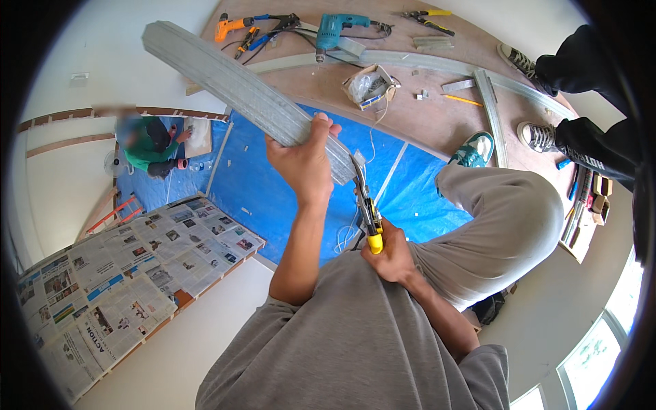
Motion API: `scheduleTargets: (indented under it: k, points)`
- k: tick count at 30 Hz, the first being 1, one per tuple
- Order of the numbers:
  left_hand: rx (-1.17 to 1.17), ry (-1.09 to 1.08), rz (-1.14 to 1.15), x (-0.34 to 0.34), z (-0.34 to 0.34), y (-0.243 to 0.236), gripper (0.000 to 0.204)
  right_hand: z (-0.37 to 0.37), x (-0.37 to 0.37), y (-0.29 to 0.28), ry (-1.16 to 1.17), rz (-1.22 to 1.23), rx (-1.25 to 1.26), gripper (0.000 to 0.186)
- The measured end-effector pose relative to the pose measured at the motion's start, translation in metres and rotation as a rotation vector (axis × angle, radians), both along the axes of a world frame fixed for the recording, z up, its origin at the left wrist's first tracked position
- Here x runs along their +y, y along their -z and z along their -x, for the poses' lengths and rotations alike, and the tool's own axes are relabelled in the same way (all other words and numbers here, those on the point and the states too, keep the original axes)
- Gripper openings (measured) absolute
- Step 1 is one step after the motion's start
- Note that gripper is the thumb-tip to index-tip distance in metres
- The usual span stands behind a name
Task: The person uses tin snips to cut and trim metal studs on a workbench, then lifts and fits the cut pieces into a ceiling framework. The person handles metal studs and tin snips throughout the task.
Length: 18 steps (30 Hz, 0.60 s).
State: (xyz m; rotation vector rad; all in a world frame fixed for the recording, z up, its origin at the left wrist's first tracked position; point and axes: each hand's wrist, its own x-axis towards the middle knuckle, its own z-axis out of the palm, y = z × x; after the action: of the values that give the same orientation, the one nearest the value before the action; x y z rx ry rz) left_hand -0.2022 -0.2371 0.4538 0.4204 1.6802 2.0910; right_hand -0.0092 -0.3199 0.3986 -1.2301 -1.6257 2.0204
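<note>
My left hand (pixel 303 164) is closed round a long ribbed galvanized metal channel (pixel 222 85), tilted up toward the far left. My right hand (pixel 392 254) grips tin snips (pixel 367 208) with yellow handles, held in front of my body. The jaws of the snips are at the near end of the channel, by its right edge. I cannot tell whether metal lies between the blades. My right fingers are partly hidden behind the handles.
On the wooden platform (pixel 437 126) lie a teal drill (pixel 333 34), an orange drill (pixel 232 26), pliers (pixel 430 22), a box of screws (pixel 370 87), a pencil (pixel 463 100) and metal strips. Another person (pixel 154 143) crouches far left; someone stands at right. Newspaper (pixel 130 273) covers a surface.
</note>
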Motion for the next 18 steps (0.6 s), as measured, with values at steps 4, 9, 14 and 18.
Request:
scheduleTargets:
  k: [4,9,14,18]
  points:
    - [-0.075,0.067,0.052,-0.003,0.000,0.001,0.033,-0.001,-0.004,-0.008,-0.028,0.108,0.109,0.024]
    - [-0.149,0.070,0.051,-0.011,0.004,-0.006,0.028,-0.006,-0.007,-0.012,-0.123,-0.005,0.158,0.043]
    - [-0.117,0.119,0.053,-0.017,0.010,-0.010,0.024,-0.006,-0.015,-0.013,-0.157,0.118,0.135,0.038]
    - [-0.150,0.151,-0.001,-0.017,0.012,-0.007,0.030,-0.004,-0.024,-0.009,-0.161,0.160,0.150,0.034]
